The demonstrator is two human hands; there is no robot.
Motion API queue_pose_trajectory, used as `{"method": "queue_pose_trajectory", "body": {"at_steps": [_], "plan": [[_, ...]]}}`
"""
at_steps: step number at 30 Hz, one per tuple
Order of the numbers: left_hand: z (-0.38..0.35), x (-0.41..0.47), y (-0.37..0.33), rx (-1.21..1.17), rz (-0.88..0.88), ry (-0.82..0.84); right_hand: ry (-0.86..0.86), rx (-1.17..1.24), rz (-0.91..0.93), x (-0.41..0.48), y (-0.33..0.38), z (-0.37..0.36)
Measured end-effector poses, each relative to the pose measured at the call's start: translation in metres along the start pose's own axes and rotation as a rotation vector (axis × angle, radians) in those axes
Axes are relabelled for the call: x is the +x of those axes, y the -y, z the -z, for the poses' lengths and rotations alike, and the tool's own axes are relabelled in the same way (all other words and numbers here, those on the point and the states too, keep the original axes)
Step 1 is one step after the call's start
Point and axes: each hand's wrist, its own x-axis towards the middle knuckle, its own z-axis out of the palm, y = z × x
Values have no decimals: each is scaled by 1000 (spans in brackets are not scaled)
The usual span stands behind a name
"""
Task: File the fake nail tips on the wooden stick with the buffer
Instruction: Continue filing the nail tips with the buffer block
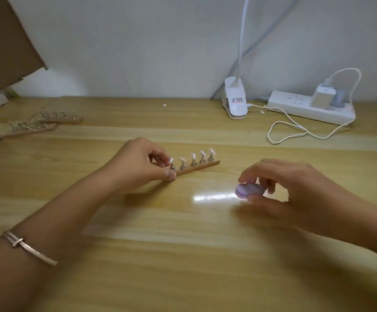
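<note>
Lies flat near the middle of the table (183, 255): the wooden stick (202, 165), slanting from 8 o'clock to 2 o'clock. Carries five fake nail tips (202, 153) in a row, pale and tilted, each on a small metal holder (193, 163).

Gripped at the 8 o'clock end by the left hand (142, 163), with the thumb low against the stick's end and the fingers curled over the first holder, pinching there. Leaves the other four tips untouched towards 2 o'clock.

At 4 o'clock of the stick, apart from it: the buffer (249, 189), a small rounded purple block, held between the thumb and bent fingertips of the right hand (295, 188). Too blurred to tell whether the buffer touches the table. Just at 9 o'clock of the buffer, a bright streak of glare on the wood.

Further out at 7 o'clock, on the left forearm, a thin metal bracelet (28, 247). Well apart at 10 o'clock, two more sticks (25, 129) with rows of holders, lying side by side, and beyond them brown cardboard (7, 41).

At 1 o'clock, against the wall (138, 41), a white clip lamp (235, 102) with its neck rising out of view. At 2 o'clock, a white power strip (295, 104) with a charger (323, 97) plugged in. Looping on the table between lamp and strip, a white cable (295, 128).
</note>
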Motion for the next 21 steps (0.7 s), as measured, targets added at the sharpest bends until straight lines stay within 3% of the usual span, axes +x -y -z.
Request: {"method": "queue_pose_trajectory", "body": {"at_steps": [5,13,21], "plan": [[-37,-5,-44,-57,-99,111,-300,84,-158,-37,-9,44],[-86,-23,-92,-70,-184,138,-406,94,-264,-54,4,38],[-97,-26,-88,-409,-125,61,-614,156,-222,-64,-2,-5]]}}
